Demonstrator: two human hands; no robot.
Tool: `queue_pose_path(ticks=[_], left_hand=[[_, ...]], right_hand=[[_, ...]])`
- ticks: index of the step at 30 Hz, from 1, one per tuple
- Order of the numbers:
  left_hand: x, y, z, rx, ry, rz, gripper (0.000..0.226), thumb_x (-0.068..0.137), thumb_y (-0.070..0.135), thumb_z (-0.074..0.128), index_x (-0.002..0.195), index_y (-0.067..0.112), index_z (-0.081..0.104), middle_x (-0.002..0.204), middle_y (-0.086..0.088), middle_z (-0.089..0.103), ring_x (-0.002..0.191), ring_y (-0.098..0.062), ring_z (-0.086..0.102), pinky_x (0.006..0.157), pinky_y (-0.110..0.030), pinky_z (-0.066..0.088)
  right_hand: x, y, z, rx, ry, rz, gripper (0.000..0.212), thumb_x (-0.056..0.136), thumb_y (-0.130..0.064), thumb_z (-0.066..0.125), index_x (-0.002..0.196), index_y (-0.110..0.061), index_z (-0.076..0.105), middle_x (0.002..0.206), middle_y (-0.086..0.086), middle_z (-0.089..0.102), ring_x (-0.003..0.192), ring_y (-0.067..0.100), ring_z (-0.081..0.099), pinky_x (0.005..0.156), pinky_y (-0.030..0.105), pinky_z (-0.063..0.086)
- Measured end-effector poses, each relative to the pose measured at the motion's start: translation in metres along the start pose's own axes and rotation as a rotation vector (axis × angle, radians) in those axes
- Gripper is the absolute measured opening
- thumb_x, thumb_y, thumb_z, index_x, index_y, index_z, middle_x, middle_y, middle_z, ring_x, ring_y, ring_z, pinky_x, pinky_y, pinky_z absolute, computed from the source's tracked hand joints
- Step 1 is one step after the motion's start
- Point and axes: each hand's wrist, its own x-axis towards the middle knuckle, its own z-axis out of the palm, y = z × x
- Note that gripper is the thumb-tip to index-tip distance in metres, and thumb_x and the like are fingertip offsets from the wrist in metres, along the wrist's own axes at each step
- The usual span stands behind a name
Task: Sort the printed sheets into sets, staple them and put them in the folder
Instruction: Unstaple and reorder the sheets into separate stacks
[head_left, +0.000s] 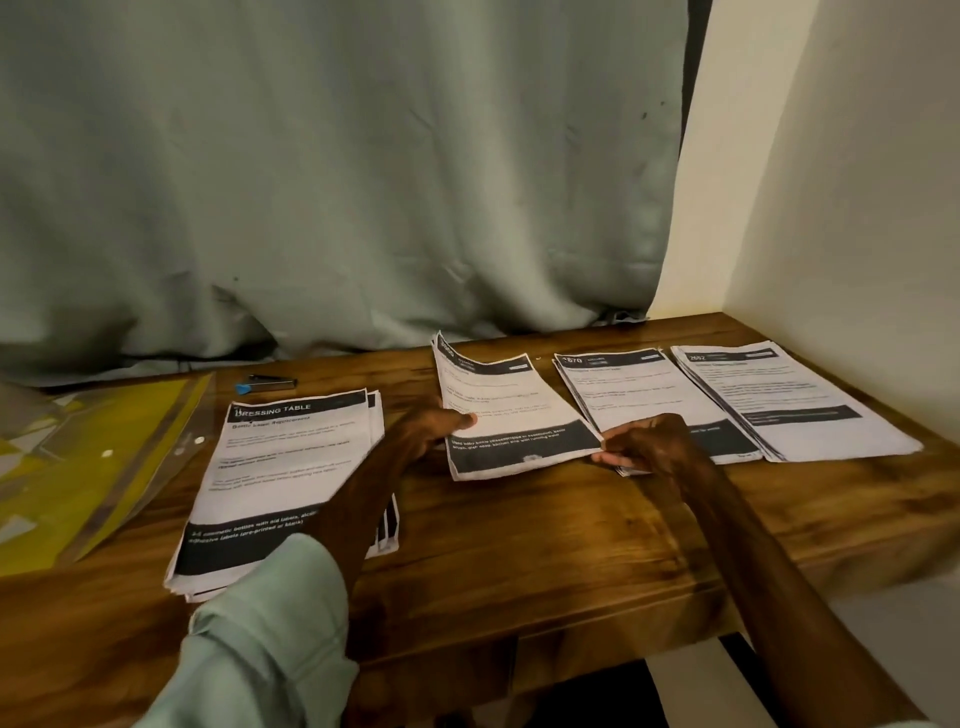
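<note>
Printed sheets lie in piles on the wooden table (545, 545). A thick stack headed "DRESSING TABLE" (280, 467) sits at the left. My left hand (431, 428) holds the left edge of a middle set of sheets (511, 410), thumb on top, and the set is lifted and curled at its far end. My right hand (644, 441) pinches that set's near right corner. Two more piles lie to the right, one (634, 395) beside my right hand, one (779, 400) by the wall. The yellow folder (78, 467) lies at the far left. A stapler (267, 384) rests behind the left stack.
A grey-green curtain (337, 182) hangs along the table's back edge. A cream wall (857, 208) closes the right side. The table's front edge runs just below my forearms, with a dark gap under it.
</note>
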Motion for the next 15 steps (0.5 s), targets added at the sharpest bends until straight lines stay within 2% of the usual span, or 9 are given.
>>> queue_pose_path(ticks=[2,5,8,11,13,14,15], left_hand=[[0.003,0.0,0.003,0.058,0.014,0.003,0.047,0.091,0.011,0.074,0.135,0.007,0.058,0.14,-0.01,0.062,0.122,-0.031,0.064,0.097,-0.042,0.054],[0.007,-0.001,0.004,0.063,0.031,0.038,0.048,0.088,0.009,0.077,0.133,0.007,0.059,0.14,-0.01,0.063,0.123,-0.032,0.063,0.09,-0.04,0.056],[0.012,-0.003,-0.001,0.074,0.022,0.107,0.053,0.084,0.007,0.081,0.133,0.009,0.06,0.138,-0.01,0.064,0.12,-0.033,0.065,0.098,-0.05,0.056],[0.012,-0.008,-0.008,0.15,0.065,0.212,0.053,0.085,0.004,0.079,0.134,0.008,0.061,0.137,-0.009,0.065,0.119,-0.032,0.066,0.095,-0.051,0.058],[0.009,-0.009,-0.01,0.244,0.124,0.275,0.05,0.086,0.006,0.078,0.133,0.007,0.061,0.137,-0.011,0.064,0.12,-0.033,0.065,0.097,-0.051,0.057],[0.007,-0.01,-0.011,0.276,0.136,0.275,0.047,0.088,0.006,0.077,0.132,0.005,0.061,0.136,-0.013,0.064,0.119,-0.034,0.065,0.098,-0.051,0.056],[0.005,-0.009,-0.012,0.301,0.142,0.264,0.042,0.089,0.006,0.075,0.129,0.002,0.061,0.133,-0.016,0.065,0.117,-0.034,0.066,0.097,-0.051,0.056]], right_hand=[[0.002,0.004,0.001,-0.047,0.025,-0.002,0.012,0.086,0.007,0.07,0.098,0.012,0.069,0.099,0.03,0.073,0.082,0.034,0.076,0.077,0.032,0.063],[-0.004,0.008,0.006,-0.177,0.13,-0.059,0.006,0.085,0.005,0.073,0.088,0.01,0.071,0.085,0.024,0.072,0.071,0.026,0.072,0.059,0.02,0.059],[0.0,0.016,0.006,-0.291,0.165,-0.185,0.007,0.083,-0.002,0.078,0.081,0.003,0.074,0.079,0.016,0.075,0.073,0.024,0.074,0.071,0.024,0.061],[0.0,0.016,0.009,-0.385,0.202,-0.24,0.011,0.082,-0.007,0.08,0.074,-0.003,0.074,0.071,0.008,0.073,0.07,0.022,0.074,0.07,0.024,0.059],[-0.002,0.013,0.012,-0.462,0.238,-0.271,0.012,0.08,-0.008,0.082,0.072,-0.007,0.073,0.066,0.002,0.071,0.061,0.011,0.07,0.061,0.017,0.054],[-0.005,0.011,0.014,-0.484,0.243,-0.291,0.011,0.079,-0.007,0.083,0.073,-0.008,0.074,0.065,0.0,0.07,0.057,0.007,0.068,0.057,0.013,0.052],[-0.007,0.01,0.016,-0.503,0.242,-0.315,0.009,0.078,-0.007,0.084,0.075,-0.007,0.076,0.067,0.0,0.072,0.058,0.007,0.069,0.06,0.015,0.054]])
